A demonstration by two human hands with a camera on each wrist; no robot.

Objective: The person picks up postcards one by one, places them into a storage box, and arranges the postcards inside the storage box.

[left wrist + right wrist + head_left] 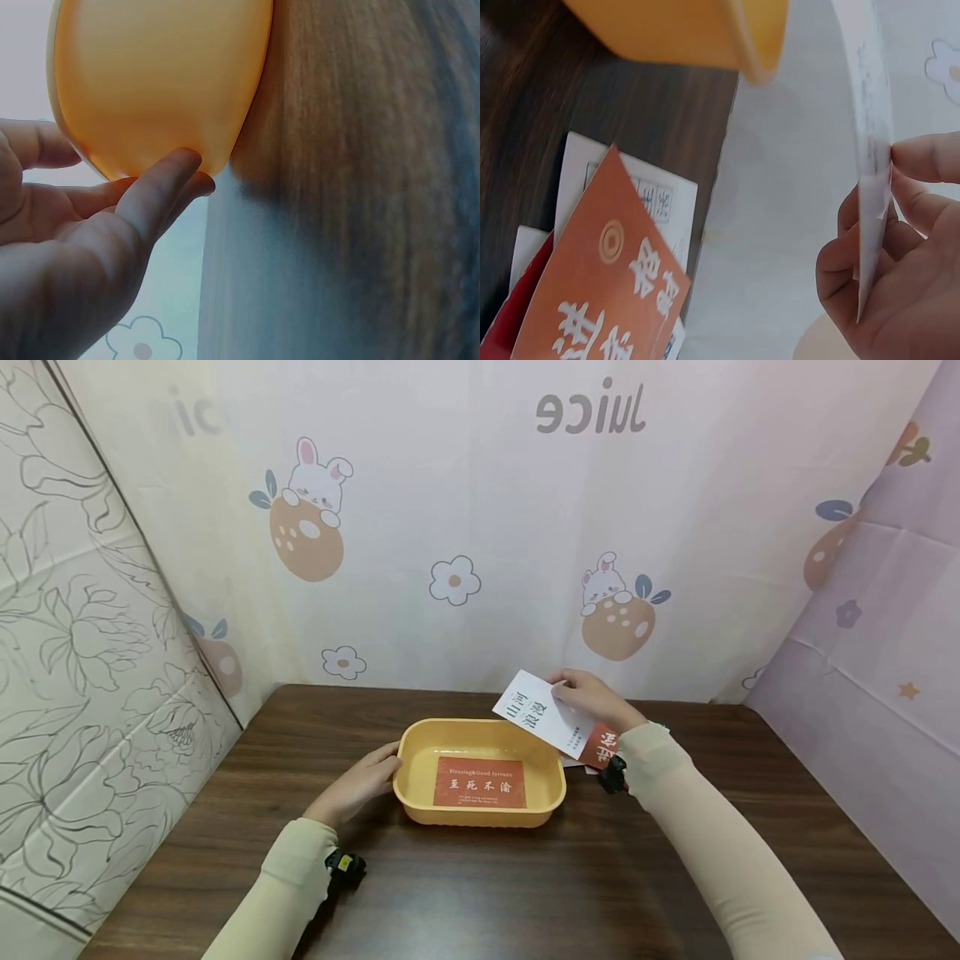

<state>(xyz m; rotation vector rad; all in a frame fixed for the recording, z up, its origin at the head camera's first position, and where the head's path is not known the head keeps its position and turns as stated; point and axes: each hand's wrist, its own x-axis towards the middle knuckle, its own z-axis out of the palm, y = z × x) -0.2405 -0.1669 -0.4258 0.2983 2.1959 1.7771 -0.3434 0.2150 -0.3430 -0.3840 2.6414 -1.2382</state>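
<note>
A yellow plastic basin (480,817) stands on the table with a red card (480,782) with white lettering lying flat in it. My left hand (360,785) holds the basin's left end, fingertips on its outer wall and one digit at the rim, as the left wrist view shows. My right hand (596,697) pinches a white card (536,710) with dark Chinese characters between thumb and fingers. That card is held tilted, overlapping the basin's right rim in the head view. Below the right hand lies an orange-red card (604,277) on top of other cards.
White cards (679,193) and a darker red edge (517,307) stick out beneath the orange-red card, right of the basin. The dark wooden table (480,893) backs onto a patterned curtain (450,510), with further curtains at both sides.
</note>
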